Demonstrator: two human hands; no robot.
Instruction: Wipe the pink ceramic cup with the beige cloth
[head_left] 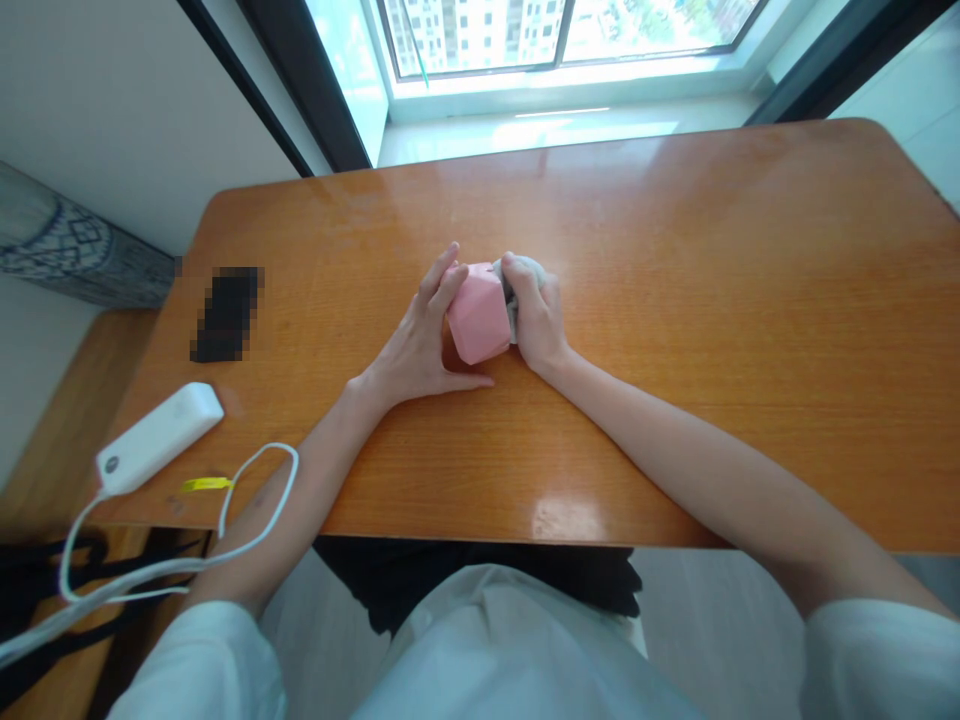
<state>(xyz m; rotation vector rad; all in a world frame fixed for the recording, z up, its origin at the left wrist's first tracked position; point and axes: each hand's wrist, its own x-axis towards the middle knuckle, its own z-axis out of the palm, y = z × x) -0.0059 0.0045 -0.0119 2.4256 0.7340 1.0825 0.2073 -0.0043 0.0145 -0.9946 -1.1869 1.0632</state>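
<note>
A pink faceted object (478, 315), with flat angular sides, is at the middle of the wooden table (675, 400). My left hand (420, 345) is at its left side, with fingers curled against its upper left edge and the thumb stretched out below, apart from it. Closed around a crumpled grey cloth (529, 267), my right hand (541, 315) presses the cloth against the object's right side. Most of the cloth is hidden by the fingers. What the pink object is cannot be made out.
At the left lie a blurred-out black item (227, 313), a white power strip (161, 438) and a yellow tag (206, 484) on a white cable (289, 490). The cable loops over my left forearm. A window (559, 40) stands beyond the table's far edge.
</note>
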